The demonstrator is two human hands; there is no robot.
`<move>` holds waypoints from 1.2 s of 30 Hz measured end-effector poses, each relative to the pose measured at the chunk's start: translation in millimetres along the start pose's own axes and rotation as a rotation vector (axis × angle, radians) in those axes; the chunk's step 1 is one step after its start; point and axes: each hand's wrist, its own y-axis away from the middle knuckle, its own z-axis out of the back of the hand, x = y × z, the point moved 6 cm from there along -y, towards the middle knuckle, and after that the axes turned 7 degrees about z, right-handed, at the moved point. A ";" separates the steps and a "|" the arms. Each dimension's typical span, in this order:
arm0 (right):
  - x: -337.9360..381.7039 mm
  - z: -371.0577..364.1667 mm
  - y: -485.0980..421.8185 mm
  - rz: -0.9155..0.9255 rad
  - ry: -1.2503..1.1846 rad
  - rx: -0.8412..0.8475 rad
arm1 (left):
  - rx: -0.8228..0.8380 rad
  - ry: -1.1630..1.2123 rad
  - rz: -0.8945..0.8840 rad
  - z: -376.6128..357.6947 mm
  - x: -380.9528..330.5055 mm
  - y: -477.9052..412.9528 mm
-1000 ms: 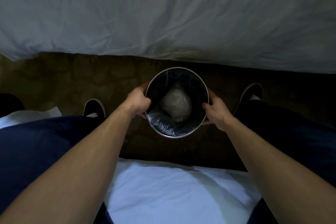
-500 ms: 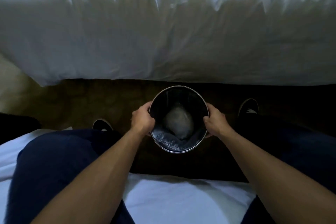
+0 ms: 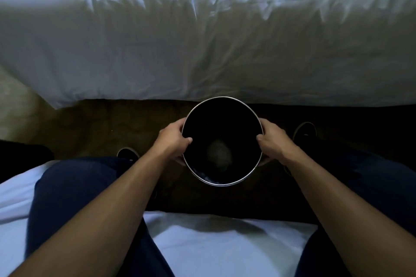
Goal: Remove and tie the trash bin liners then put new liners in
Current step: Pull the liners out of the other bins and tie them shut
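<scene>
Left hand (image 3: 172, 140) and right hand (image 3: 274, 141) grip the trash bin (image 3: 225, 185) at opposite sides, fingers (image 3: 178, 124) curled over its rim. Its black liner (image 3: 206, 178) holds a pale wad (image 3: 219, 157).

Count from the head view: there was 1 trash bin (image 3: 222, 185), round with a metal rim. It had 1 dark liner (image 3: 209, 179) inside and 1 pale crumpled lump (image 3: 219, 156) at the bottom. Hands numbered 2: left hand (image 3: 172, 139) and right hand (image 3: 273, 139). Forearms also 2, both bare. Shoes were 2: left shoe (image 3: 127, 154) and right shoe (image 3: 305, 130). Trouser legs were 2, both dark. White-sheeted beds were 2: far bed (image 3: 202, 51) and near bed (image 3: 225, 247).
</scene>
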 end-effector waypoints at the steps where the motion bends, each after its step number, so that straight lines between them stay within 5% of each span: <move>1: 14.3 6.7 9.5 0.028 0.031 -0.020 | -0.005 -0.001 -0.030 9.5 -7.6 9.7; 6: 98.0 36.3 59.7 0.255 0.398 -0.139 | -0.117 -0.098 -0.212 73.8 -40.4 57.9; 17: 233.3 -66.0 40.6 0.544 0.241 -0.117 | -0.441 -0.132 -0.290 253.4 8.2 87.7; 23: 229.6 -157.9 -30.3 0.482 0.317 0.028 | -0.369 -0.055 -0.230 266.0 81.9 16.6; 36: 105.4 -264.2 -164.3 0.115 0.152 0.242 | -0.178 0.040 0.101 184.0 201.2 -143.9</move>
